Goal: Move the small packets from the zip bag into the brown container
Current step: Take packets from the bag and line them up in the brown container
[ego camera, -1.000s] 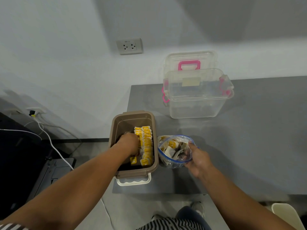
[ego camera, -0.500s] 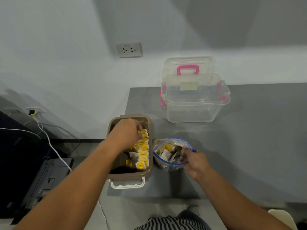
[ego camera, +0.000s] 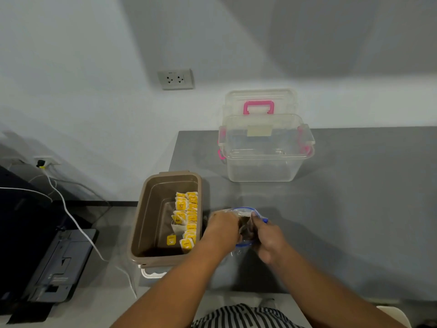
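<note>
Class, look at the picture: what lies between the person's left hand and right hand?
In the head view, the clear blue-rimmed plastic zip bag lies between the left hand and right hand.

Nothing legible is being shown. Dark print is being carried on the yellow packets (ego camera: 181,205) in the brown container (ego camera: 151,209), but it is being blurred beyond reading. The tiny marking on the wall socket (ego camera: 175,79) is not being made out, and the pale label (ego camera: 259,130) on the clear box (ego camera: 260,164) is being seen as blank.
</note>
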A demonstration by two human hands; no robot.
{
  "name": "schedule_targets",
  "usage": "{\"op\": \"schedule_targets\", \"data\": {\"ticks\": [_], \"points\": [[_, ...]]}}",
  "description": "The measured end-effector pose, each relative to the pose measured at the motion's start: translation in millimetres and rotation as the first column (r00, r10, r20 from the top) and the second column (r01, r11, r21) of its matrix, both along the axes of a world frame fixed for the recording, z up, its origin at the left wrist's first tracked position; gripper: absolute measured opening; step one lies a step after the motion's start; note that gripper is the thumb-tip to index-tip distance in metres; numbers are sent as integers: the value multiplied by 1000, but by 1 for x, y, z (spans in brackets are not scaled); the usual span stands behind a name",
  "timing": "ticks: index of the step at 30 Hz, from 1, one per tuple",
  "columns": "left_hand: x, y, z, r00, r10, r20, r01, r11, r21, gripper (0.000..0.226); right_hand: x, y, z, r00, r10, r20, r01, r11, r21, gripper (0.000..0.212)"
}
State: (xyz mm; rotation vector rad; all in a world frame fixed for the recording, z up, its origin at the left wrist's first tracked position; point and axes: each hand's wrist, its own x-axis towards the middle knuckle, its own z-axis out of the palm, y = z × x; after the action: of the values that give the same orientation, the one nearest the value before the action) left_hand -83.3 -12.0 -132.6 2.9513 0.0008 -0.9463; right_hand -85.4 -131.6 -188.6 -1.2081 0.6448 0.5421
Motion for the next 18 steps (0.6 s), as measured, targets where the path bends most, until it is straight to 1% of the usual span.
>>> {"op": "schedule_targets", "data": {"ticks": [1,2,4,7,9,10,13,15,18], "points": [[3,-2,-6,996,11,-91,-9,1000,22,48,0,-2,0,1000,5,2,-5,1000,-1,16],[4,-3,-13,992,12,-122,-9,1000,29,50,1,-3,-1,1000,9,1,-9,1000,-3,17],[3,-3,-20,997,5,-78,-1,999,44,47,2,-3,-5,1000,9,-2,-9,1000,-7,20],[0,-3,-24,993,-49,-105,62,990,128,52,2,-2,-6,1000,6,-5,-6,1000,-13,19],[-3,-3,-22,998,-50,-36,55,986,160,42,2,-3,-9,1000,24,-5,-24,999,-22,18],[-6,-2,-21,999,-48,-7,48,988,147,37,2,-4,-10,999,40,-1,-40,999,-33,18],[-12,0,-19,995,41,86,-48,996,76,28,2,-6,-10,997,71,6,-71,996,-52,19],[-15,0,-12,976,136,169,-127,990,-63,26,3,-7,-9,997,77,12,-76,996,-53,19],[-20,2,-5,917,314,246,-237,925,-297,20,4,-7,-7,997,81,17,-81,996,-31,20]]}}
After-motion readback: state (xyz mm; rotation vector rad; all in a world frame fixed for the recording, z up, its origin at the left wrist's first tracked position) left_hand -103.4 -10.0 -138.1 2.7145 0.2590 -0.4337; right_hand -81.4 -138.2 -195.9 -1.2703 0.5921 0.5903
